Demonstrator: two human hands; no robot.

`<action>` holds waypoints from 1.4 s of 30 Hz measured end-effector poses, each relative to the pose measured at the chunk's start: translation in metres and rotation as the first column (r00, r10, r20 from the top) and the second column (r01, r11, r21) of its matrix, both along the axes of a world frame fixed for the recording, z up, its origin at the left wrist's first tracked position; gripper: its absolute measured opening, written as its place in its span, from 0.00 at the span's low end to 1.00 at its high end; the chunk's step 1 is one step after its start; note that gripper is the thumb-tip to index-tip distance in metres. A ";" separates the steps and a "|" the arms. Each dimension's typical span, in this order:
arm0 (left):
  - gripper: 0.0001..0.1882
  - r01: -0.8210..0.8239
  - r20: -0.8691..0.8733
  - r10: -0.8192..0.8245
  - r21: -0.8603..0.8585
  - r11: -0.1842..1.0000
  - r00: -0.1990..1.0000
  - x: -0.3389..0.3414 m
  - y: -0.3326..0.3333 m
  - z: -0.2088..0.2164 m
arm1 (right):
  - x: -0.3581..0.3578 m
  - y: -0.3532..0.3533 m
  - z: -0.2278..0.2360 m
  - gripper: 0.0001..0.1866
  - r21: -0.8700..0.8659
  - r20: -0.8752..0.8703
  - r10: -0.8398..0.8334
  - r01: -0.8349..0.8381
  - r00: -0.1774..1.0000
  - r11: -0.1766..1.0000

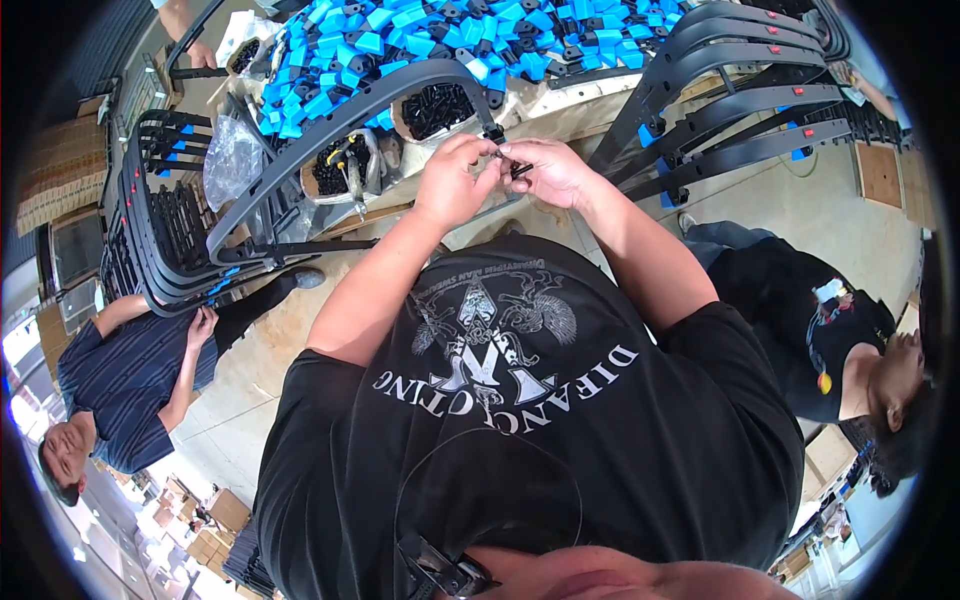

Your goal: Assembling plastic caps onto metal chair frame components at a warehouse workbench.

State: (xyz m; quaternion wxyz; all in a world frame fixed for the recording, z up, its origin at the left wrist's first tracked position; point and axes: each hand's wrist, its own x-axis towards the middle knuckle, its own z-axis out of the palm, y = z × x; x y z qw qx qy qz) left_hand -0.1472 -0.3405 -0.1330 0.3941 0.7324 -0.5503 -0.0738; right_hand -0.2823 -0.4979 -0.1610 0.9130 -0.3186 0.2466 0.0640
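In front of my chest, both hands meet at the end of a black curved frame [345, 112] that arches over the bench. My left hand [452, 182] pinches with thumb and forefinger just below the frame's end; what lies between the fingertips is too small to make out. Small dark pieces [519, 171], looking like screws, stick out from the curled fingers of my right hand [552, 174]. Its fingertips nearly touch those of the left. Close by are an open bag of small black parts [436, 112] and another bag [372, 182], with a yellow-handled tool [342, 160] lying on it.
A big heap of blue and black plastic pieces [420, 40] covers the bench beyond. Black frames stand stacked at right [725, 110] and left [150, 235]. Clear plastic wrap [232, 160] hangs at left. One person [130, 385] is at left, another [800, 320] at right.
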 end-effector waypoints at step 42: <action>0.06 -0.258 -0.583 0.298 0.152 0.954 0.756 0.014 -0.021 -0.065 | 0.039 -0.007 0.000 0.14 -0.974 -0.202 -0.049 -0.195 0.978 0.112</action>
